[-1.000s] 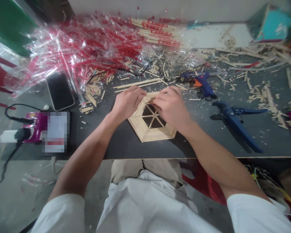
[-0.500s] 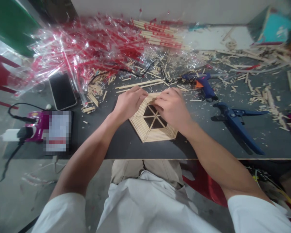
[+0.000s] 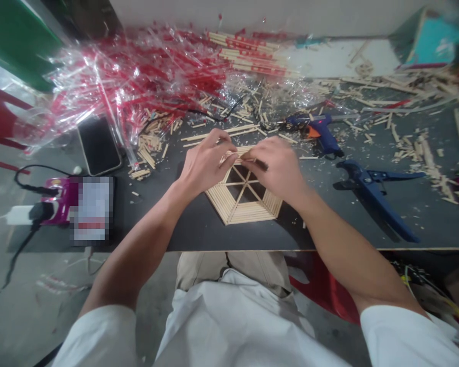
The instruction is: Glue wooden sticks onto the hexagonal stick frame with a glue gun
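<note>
A six-sided frame of thin wooden sticks lies flat on the dark table, with spokes crossing in its open middle. Over its far left side is my left hand, thumb and fingers pinched together. My right hand pinches a short distance away, above the far edge. Both sets of fingertips nearly meet; whatever is between them is too small or hidden to name. Behind the hands lie a few loose long sticks. Right of them rests a blue glue gun, and nearer, a blue hand cutter.
Clear and red plastic wrappers heap up at the back left, beside wrapped chopsticks. Stick offcuts litter the right. At left are a black phone, a blurred-screen device and a purple power adapter.
My left hand has lifted slightly and its thumb now shows apart from the frame. My right fingers have drawn back a little from the frame's middle toward the far edge.
</note>
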`<state>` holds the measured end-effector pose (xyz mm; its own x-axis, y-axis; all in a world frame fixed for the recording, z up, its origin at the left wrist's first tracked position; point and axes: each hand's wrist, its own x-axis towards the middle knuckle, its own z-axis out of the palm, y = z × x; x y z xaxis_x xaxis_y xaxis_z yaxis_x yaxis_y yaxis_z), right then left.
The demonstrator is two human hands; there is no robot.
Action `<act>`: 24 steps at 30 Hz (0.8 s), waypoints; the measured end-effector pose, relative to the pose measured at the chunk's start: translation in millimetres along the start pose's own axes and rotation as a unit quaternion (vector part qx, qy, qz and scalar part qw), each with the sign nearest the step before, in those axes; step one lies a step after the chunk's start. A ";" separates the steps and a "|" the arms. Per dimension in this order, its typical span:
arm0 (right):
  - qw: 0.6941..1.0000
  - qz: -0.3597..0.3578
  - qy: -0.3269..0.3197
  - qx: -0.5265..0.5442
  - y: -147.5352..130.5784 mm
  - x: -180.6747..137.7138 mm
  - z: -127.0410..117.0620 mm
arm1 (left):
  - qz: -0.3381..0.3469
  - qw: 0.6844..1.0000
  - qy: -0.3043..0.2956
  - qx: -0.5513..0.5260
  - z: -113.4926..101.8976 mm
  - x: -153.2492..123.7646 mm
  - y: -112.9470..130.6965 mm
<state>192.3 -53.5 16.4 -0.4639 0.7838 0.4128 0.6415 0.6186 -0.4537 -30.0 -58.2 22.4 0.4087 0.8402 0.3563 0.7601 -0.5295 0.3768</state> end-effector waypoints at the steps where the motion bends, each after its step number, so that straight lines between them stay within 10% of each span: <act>1: 1.000 0.014 0.014 0.013 3.0 0.1 -3.6 | 0.019 1.000 0.004 0.002 0.1 -0.7 3.0; 24: 0.993 0.111 0.005 0.050 23.5 2.9 -6.7 | 0.083 0.990 -0.069 0.096 5.8 9.5 26.1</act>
<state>210.1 -37.0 12.3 -0.3117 0.9009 0.3021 0.6625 0.4340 -0.6106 -3.4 -63.4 30.6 0.5904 0.7588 0.2750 0.7534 -0.6404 0.1492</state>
